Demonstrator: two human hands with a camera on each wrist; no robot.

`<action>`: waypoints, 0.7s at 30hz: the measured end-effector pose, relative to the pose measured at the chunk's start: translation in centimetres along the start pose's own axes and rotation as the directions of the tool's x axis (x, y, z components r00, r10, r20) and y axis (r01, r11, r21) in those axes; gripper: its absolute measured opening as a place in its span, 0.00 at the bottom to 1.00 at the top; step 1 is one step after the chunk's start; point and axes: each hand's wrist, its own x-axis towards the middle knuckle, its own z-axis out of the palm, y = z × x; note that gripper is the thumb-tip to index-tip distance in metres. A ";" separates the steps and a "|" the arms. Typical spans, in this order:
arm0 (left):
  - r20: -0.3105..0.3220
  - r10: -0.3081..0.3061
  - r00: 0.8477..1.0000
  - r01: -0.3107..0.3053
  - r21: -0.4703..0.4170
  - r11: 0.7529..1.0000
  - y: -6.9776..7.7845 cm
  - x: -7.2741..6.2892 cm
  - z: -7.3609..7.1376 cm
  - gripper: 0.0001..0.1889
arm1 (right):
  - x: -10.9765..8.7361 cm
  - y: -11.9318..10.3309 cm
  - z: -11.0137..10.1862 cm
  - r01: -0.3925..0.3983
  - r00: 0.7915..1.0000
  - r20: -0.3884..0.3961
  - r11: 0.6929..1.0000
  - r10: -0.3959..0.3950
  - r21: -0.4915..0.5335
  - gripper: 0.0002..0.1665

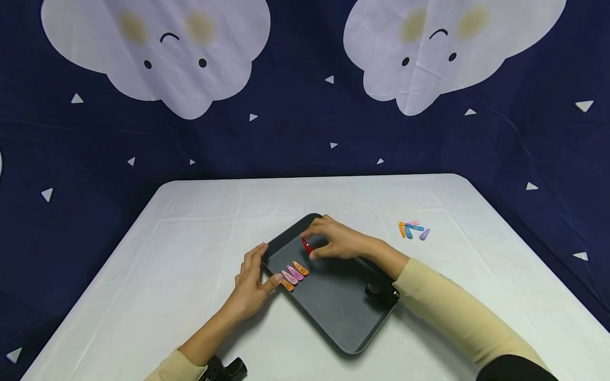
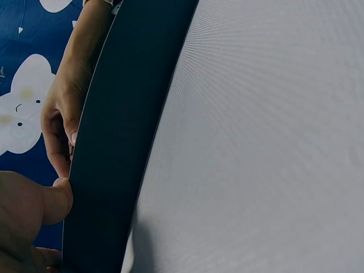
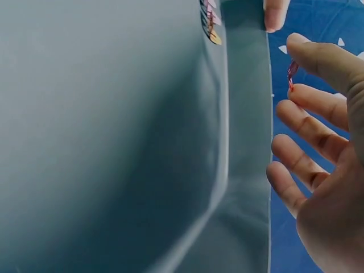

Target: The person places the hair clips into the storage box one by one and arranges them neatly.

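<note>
Fingers [image 1: 314, 228] of the right hand [image 1: 340, 239] partly hide a pinched red clip [image 1: 307, 246].

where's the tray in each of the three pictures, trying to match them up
Head: below and slightly right of centre, lying at a slant; tray.
Left wrist: dark band from the top, left of centre, slanting to bottom left.
Right wrist: fills the left and middle, up close.
Shared landmark: right hand, over the tray in head, upper left in left wrist, right side in right wrist.
</note>
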 end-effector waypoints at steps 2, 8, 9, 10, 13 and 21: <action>0.004 -0.004 1.000 0.004 -0.003 1.000 0.0 0.0 0.0 0.39 | 0.1 0.1 0.3 0.003 1.000 0.011 1.000 -0.003 0.002 0.30; 0.005 0.003 1.000 -0.003 0.007 1.000 0.0 0.1 0.1 0.38 | 0.4 0.3 1.0 0.001 0.999 0.053 0.999 0.002 -0.047 0.29; 0.003 0.006 1.000 -0.006 0.010 1.000 -0.1 0.1 0.1 0.38 | 0.5 0.3 1.1 -0.001 0.998 0.061 0.999 0.004 -0.052 0.29; 0.002 0.006 1.000 -0.006 0.012 1.000 -0.1 0.1 0.1 0.38 | 0.5 0.3 1.2 -0.003 0.998 0.069 0.999 0.007 -0.051 0.29; 0.001 0.005 1.000 -0.005 0.012 1.000 0.0 0.1 0.1 0.38 | 0.6 0.2 1.3 -0.005 0.997 0.081 0.999 0.009 -0.052 0.30; 0.003 0.004 1.000 -0.004 0.010 1.000 0.0 0.0 0.0 0.38 | 0.8 0.6 2.0 0.008 0.994 0.110 0.999 -0.002 -0.054 0.30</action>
